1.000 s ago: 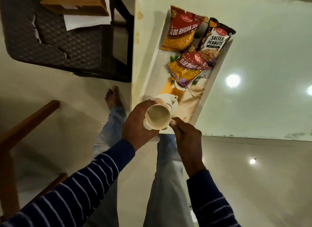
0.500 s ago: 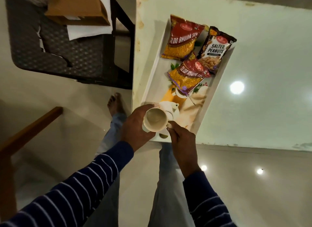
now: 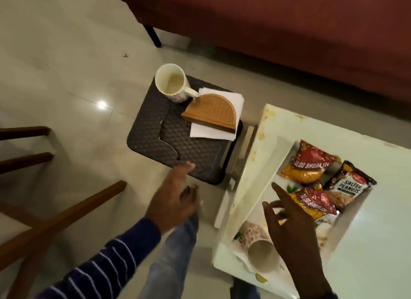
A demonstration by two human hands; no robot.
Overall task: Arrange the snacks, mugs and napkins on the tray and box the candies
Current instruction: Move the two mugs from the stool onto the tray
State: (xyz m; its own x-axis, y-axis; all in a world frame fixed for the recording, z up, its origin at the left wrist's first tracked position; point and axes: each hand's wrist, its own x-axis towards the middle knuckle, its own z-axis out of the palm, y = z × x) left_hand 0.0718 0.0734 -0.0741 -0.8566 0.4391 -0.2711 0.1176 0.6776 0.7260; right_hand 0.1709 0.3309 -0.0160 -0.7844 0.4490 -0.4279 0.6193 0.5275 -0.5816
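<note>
A white tray (image 3: 264, 176) lies on the pale table at the right. On it are two Aloo Bhujia packets (image 3: 308, 165) (image 3: 313, 202), a Salted Peanuts packet (image 3: 349, 187) and a patterned mug (image 3: 260, 249) at the tray's near end. My right hand (image 3: 289, 229) hovers open just above and right of that mug, apart from it. My left hand (image 3: 173, 196) is open over the floor, stretched toward the dark stool (image 3: 155, 129). A second mug (image 3: 172, 82) stands on the stool beside a wooden napkin holder (image 3: 211, 113) lying on white napkins (image 3: 206, 133).
A red sofa (image 3: 289, 31) runs along the back. Wooden chair legs (image 3: 55, 218) stand at the left. My legs and a bare foot are below the hands. The table (image 3: 378, 254) extends right of the tray.
The mug that both hands held now rests on the tray's near end and both hands have let go. The view swung left, showing the stool. My left hand reached out toward the stool.
</note>
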